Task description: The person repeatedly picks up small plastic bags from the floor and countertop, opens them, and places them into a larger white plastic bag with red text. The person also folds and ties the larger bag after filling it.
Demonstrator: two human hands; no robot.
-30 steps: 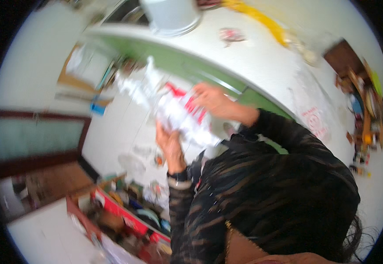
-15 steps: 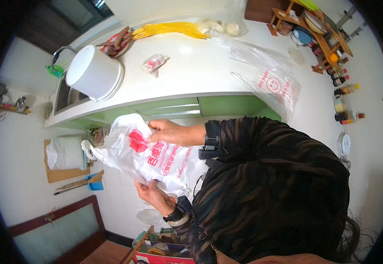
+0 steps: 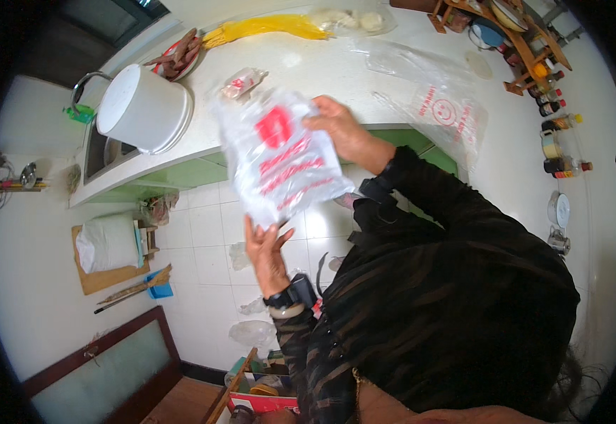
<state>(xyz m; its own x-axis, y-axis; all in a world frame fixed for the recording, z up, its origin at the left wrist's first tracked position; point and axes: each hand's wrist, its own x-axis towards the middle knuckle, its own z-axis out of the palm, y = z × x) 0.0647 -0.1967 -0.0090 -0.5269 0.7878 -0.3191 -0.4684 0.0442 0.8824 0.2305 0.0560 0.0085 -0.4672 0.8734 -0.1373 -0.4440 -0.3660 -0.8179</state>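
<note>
A white plastic bag (image 3: 286, 159) with red print hangs spread out in front of the counter, slightly blurred. My right hand (image 3: 347, 131) pinches its right upper edge between thumb and fingers. Just below the bag's lower edge is my left hand (image 3: 268, 256), its fingers spread apart; whether the fingertips touch the plastic I cannot tell. Behind the bag's top, a small wrapped packet (image 3: 243, 83) with red marks lies on the white counter (image 3: 279, 56). A clear plastic bag (image 3: 449, 106) with a red smiling face drapes over the counter edge to the right.
A white bucket (image 3: 135, 109) stands by the sink at the left. Behind it a bowl of brownish roots (image 3: 180, 56) sits near a long yellow bundle (image 3: 269, 30) and a bag of pale round items (image 3: 354, 21). Bottles (image 3: 562, 121) and a wooden rack (image 3: 520, 42) are at the right.
The bag has moved up and right toward the counter and is now flatter, its top folded in. My right hand moved up and right with it; my left hand's fingers have spread off its edge.
</note>
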